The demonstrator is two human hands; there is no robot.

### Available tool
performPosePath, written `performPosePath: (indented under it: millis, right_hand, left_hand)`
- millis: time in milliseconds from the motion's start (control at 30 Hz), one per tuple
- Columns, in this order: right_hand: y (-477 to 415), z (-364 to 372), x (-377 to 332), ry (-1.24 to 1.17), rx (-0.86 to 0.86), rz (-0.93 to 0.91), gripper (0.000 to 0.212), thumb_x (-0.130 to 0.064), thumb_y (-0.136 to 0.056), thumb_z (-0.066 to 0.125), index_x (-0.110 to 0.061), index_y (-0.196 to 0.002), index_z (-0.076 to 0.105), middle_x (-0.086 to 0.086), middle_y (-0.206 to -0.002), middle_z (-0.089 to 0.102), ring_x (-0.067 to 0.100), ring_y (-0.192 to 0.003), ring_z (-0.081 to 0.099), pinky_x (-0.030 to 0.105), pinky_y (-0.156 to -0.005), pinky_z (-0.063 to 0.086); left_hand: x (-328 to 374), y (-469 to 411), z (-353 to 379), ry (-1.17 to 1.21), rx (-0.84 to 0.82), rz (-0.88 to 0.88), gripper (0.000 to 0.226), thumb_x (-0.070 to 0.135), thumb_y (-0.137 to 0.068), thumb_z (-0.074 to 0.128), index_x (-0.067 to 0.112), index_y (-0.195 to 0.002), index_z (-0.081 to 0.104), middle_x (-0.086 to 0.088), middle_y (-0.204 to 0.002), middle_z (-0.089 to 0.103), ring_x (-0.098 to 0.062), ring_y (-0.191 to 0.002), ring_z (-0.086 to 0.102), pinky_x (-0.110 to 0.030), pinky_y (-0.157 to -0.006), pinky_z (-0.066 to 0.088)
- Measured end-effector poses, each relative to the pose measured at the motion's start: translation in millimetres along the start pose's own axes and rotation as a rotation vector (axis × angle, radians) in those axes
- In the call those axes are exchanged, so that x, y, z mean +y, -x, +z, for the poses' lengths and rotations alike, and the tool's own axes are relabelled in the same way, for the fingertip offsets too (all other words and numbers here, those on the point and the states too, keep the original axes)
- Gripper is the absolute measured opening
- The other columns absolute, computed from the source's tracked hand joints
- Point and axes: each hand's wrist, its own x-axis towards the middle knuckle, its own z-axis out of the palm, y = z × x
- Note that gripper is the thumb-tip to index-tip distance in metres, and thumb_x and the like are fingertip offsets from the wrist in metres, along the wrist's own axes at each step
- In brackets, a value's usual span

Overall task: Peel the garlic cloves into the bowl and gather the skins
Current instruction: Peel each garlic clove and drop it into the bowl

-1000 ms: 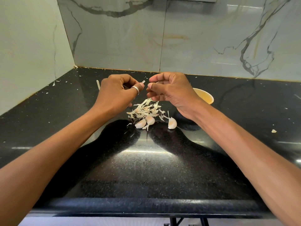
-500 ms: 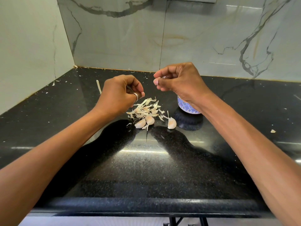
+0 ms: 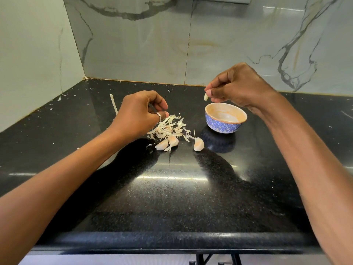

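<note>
One peeled clove (image 3: 205, 96), pinched in your right hand (image 3: 238, 87), hung over the edge of the bowl (image 3: 223, 125); dropped there, it might have bounced out. Your curled left hand (image 3: 139, 113) showed no clear hold.

Hands: two, left hand (image 3: 139, 113) and right hand (image 3: 238, 87).
Bowl (image 3: 225, 119): one, at 3 o'clock of the skin pile (image 3: 170, 127).
Peeled clove (image 3: 206, 96): one, pinched in the right hand, at the bowl's 11 o'clock.
Unpeeled cloves: three on the counter (image 3: 172, 197). A touching pair (image 3: 168, 142) lies at the pile's 6 o'clock and a single clove (image 3: 198, 144) at its 4 o'clock.
Skin pile: one; loose scraps too many to count.
Ring (image 3: 159, 116): one, left hand.
Long pale strip (image 3: 114, 104): one, at the pile's 10 o'clock.
</note>
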Motion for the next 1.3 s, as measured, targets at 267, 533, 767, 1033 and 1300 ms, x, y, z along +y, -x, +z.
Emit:
performPosePath:
  millis: [267,533,767,1033,1300]
  right_hand:
    - [11.9,24.9,-16.2,-0.183,-0.258,-0.020,0.017,0.006,-0.086,0.074,0.005,-0.103,0.075,0.022,-0.090,0.075,0.013,-0.069,0.071,0.020,-0.072,0.061]
    - [13.5,42.6,-18.0,-0.278,-0.331,-0.032,0.016,0.008,-0.084,0.075,0.004,-0.100,0.074,0.017,-0.082,0.076,0.021,-0.075,0.073,0.026,-0.075,0.063]
    - [13.2,41.5,-17.1,-0.209,-0.219,-0.029,0.008,-0.004,-0.094,0.070,-0.005,-0.100,0.075,0.013,-0.089,0.078,0.017,-0.083,0.077,0.026,-0.076,0.062]
    - [13.1,50.1,-16.3,-0.140,-0.141,-0.074,0.019,-0.006,-0.092,0.071,-0.020,-0.105,0.075,-0.002,-0.092,0.079,0.004,-0.090,0.075,0.025,-0.082,0.060]
    - [14.9,62.2,-13.0,0.159,0.067,-0.277,0.007,-0.016,-0.084,0.082,-0.021,-0.088,0.082,-0.020,-0.067,0.068,-0.009,-0.064,0.064,0.006,-0.070,0.049]
  left_hand:
    - [8.5,4.4,4.7,0.194,-0.125,-0.083,0.029,0.034,-0.088,0.077,0.020,-0.113,0.074,0.005,-0.089,0.075,-0.013,-0.068,0.071,-0.025,-0.058,0.058]
    - [17.4,7.1,7.9,0.364,-0.232,-0.159,0.016,0.017,-0.092,0.072,0.007,-0.105,0.074,-0.009,-0.089,0.077,-0.014,-0.072,0.072,-0.029,-0.062,0.062]
    - [12.2,3.4,3.6,0.377,-0.109,-0.221,0.010,0.017,-0.090,0.076,0.010,-0.097,0.075,-0.008,-0.081,0.076,-0.017,-0.069,0.073,-0.026,-0.059,0.060]
    - [10.5,-2.8,-4.4,0.379,0.043,-0.267,0.004,0.017,-0.091,0.075,0.018,-0.091,0.072,-0.009,-0.085,0.077,-0.014,-0.066,0.072,-0.023,-0.054,0.057]
    - [9.2,-2.1,-5.2,0.358,0.022,-0.258,0.012,0.019,-0.090,0.077,0.013,-0.099,0.074,-0.007,-0.083,0.077,-0.014,-0.067,0.073,-0.024,-0.057,0.059]
